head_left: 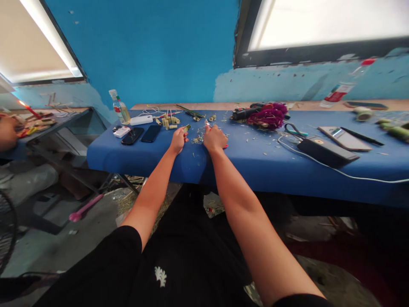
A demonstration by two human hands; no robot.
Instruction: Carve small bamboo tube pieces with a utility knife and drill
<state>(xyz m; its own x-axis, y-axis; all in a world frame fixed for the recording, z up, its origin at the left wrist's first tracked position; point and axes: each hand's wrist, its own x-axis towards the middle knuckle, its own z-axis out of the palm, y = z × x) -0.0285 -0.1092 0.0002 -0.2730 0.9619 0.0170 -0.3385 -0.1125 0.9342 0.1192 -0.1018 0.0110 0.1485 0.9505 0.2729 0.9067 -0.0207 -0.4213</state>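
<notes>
My left hand (178,140) is closed around a short greenish piece of bamboo (187,127), whose end sticks out past the thumb. Beside it, my right hand (215,138) grips a small knife; its pale blade (207,123) points away from me and a bit of red handle shows below the palm. The two hands are apart, just above the table. Pale shavings (197,139) lie scattered between them. Beyond my left hand is a group of short cut bamboo pieces (166,123), some upright and some lying down.
The blue-covered table (255,166) runs along the wall. Two phones (151,133), a white power bank (141,120) and a bottle (123,113) stand left. On the right are purple fibre (268,115), a dark case (327,151) and a white cable (351,175). Another person's hand (8,132) shows far left.
</notes>
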